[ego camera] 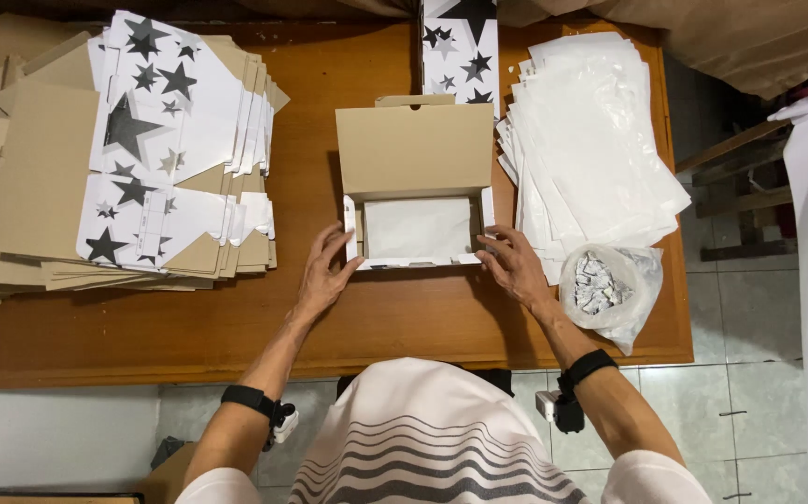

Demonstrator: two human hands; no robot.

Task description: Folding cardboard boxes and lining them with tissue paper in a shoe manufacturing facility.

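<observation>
An open cardboard box (pixel 415 149) stands in the middle of the wooden table (pixel 236 317), its brown lid flap tilted back. White paper (pixel 418 227) lines the inside. My left hand (pixel 324 275) touches the box's front left corner with fingers spread. At the front right corner rests my right hand (pixel 516 266), fingertips on the box's edge. Neither hand grips anything.
A tall stack of flat box blanks (pixel 133 159), brown with white star-printed faces, fills the table's left. A pile of white sheets (pixel 590 140) lies right of the box. A clear bag of small silvery packets (pixel 604 285) sits at the front right. Tiled floor lies beyond the table's right edge.
</observation>
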